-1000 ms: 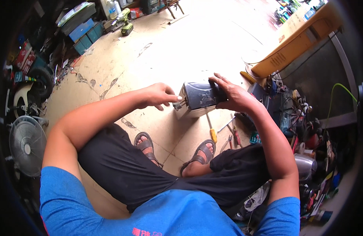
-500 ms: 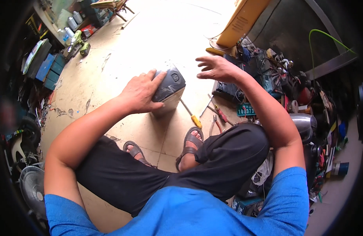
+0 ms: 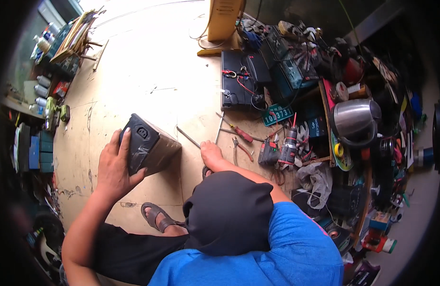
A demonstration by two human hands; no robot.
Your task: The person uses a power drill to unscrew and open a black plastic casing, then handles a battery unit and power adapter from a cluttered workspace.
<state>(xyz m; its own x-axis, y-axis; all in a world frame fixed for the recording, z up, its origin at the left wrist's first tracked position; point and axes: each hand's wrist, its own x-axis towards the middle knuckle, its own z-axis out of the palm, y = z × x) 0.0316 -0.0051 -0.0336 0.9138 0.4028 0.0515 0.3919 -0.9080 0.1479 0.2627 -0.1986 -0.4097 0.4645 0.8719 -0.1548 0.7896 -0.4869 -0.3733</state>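
A box (image 3: pixel 151 143) with a black, taped end, a power socket in that end and brown sides stands on the floor in front of me. My left hand (image 3: pixel 114 167) grips the black end at its edge, index finger laid beside the socket and thumb along the near side. To the right of the box, my right hand (image 3: pixel 211 155) is closed over the handle of a screwdriver (image 3: pixel 188 137) on the floor. Its metal shaft points away to the left; the handle is hidden under my fingers. Pliers (image 3: pixel 242 150) and a red-handled screwdriver (image 3: pixel 242 134) lie just right of that hand.
A black case (image 3: pixel 235 100) with red leads lies farther off. On the right are a cordless drill (image 3: pixel 289 147), a green plate (image 3: pixel 277 115), a steel kettle (image 3: pixel 355 119) and heaped tools. A green drill (image 3: pixel 52 112) and spray cans (image 3: pixel 41 90) line the left side.
My right hand has come down from the air onto the yellow-handled screwdriver. The left hand stays on the box, now gripping its edge, with the box tilted differently in view. My head has turned right.
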